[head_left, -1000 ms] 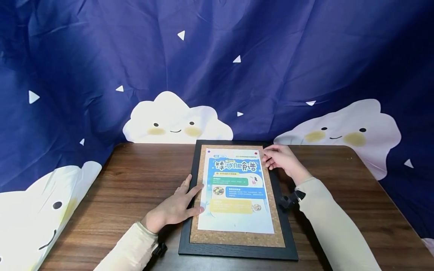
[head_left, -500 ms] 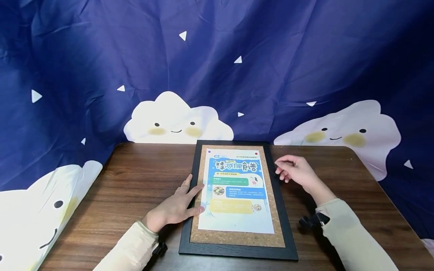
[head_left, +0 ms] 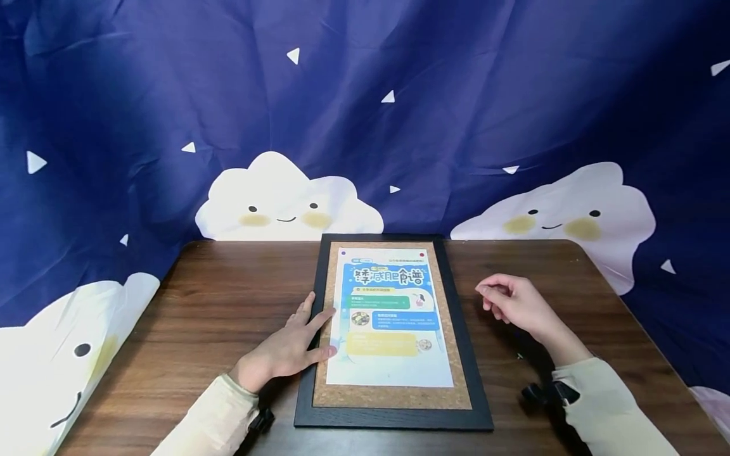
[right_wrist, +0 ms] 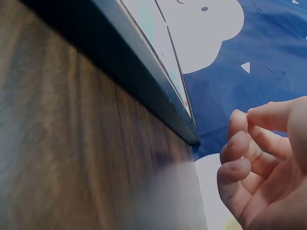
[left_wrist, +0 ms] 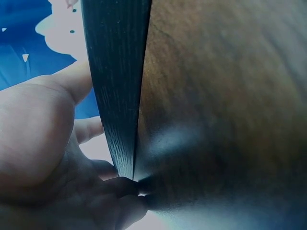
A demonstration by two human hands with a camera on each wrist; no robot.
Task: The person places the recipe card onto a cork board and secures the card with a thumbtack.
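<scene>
A black-framed cork board (head_left: 393, 398) lies on the brown table, with a printed poster (head_left: 388, 373) on its cork. A purple pin (head_left: 343, 253) sits at the poster's upper left corner and a red pin (head_left: 422, 254) at its upper right. My left hand (head_left: 285, 345) rests spread on the board's left side, thumb and one finger over the poster's edge, the other fingers at the frame's outer edge. To the right of the board, my right hand (head_left: 516, 304) is apart from it, fingers loosely curled. In the right wrist view its thumb and index fingertips meet; nothing shows between them.
A small pale green object (head_left: 519, 356), too small to identify, lies on the table (head_left: 228, 285) below my right hand. Behind the table hangs a blue curtain (head_left: 342, 114) with clouds and triangles.
My right hand has left the poster's upper right corner beside the red pin and moved right and toward me, off the board. My left hand stays on the frame.
</scene>
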